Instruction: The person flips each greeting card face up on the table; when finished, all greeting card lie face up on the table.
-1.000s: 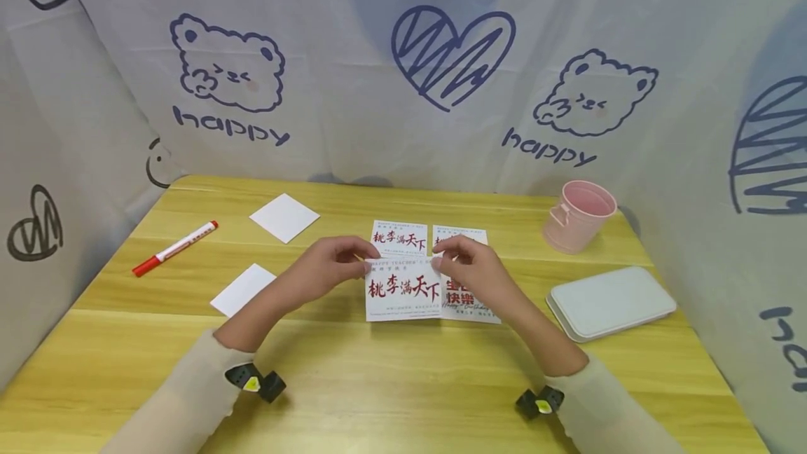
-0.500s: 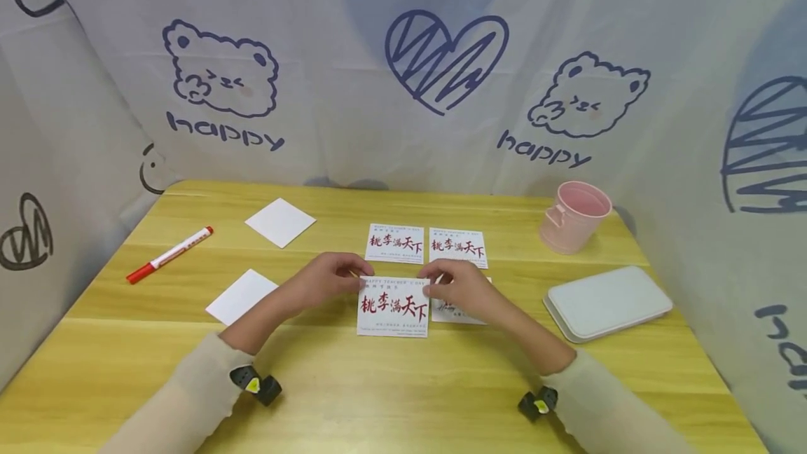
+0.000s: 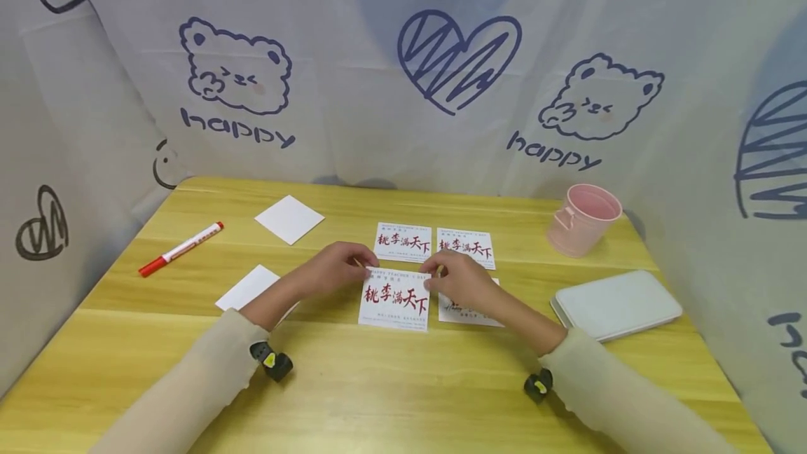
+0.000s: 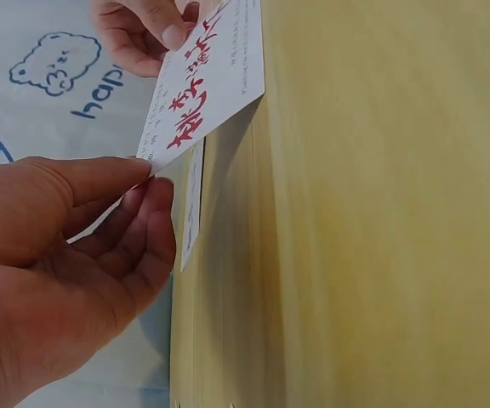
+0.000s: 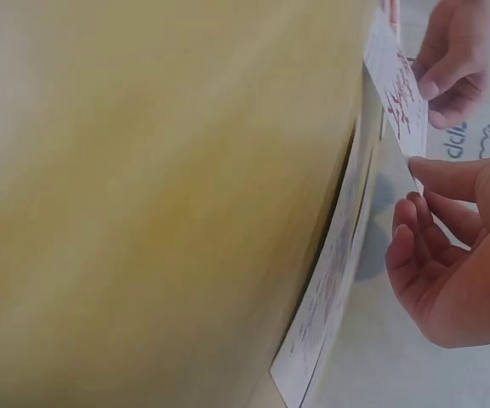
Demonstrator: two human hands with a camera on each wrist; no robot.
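From the head view I see my left hand [image 3: 334, 268] and right hand [image 3: 457, 280] holding one printed card [image 3: 395, 298] by its two far corners, each grip a pinch of thumb and fingers on a corner. The card's near edge rests on the yellow desk [image 3: 403, 384], right in front of me. Just behind the card lie two more cards with the same red lettering, the left one [image 3: 403, 242] and the right one [image 3: 466, 247], side by side. A fourth card [image 3: 469, 310] lies just right of the held card, partly under my right hand. Left of the held card sit two blank white papers, one near [image 3: 249, 287] and one farther back [image 3: 289, 218], and beyond them a red marker [image 3: 181, 249]. Well to the right of the card stand a pink cup [image 3: 583, 219] and a flat white tray [image 3: 618, 304].

From the left wrist view, my left thumb and fingers [image 4: 147, 212] pinch the card's corner, the card [image 4: 207, 81] tilted up off the desk.

From the right wrist view, my right hand [image 5: 449, 255] pinches the card [image 5: 394, 89] at its edge, above the card that lies flat [image 5: 330, 297].
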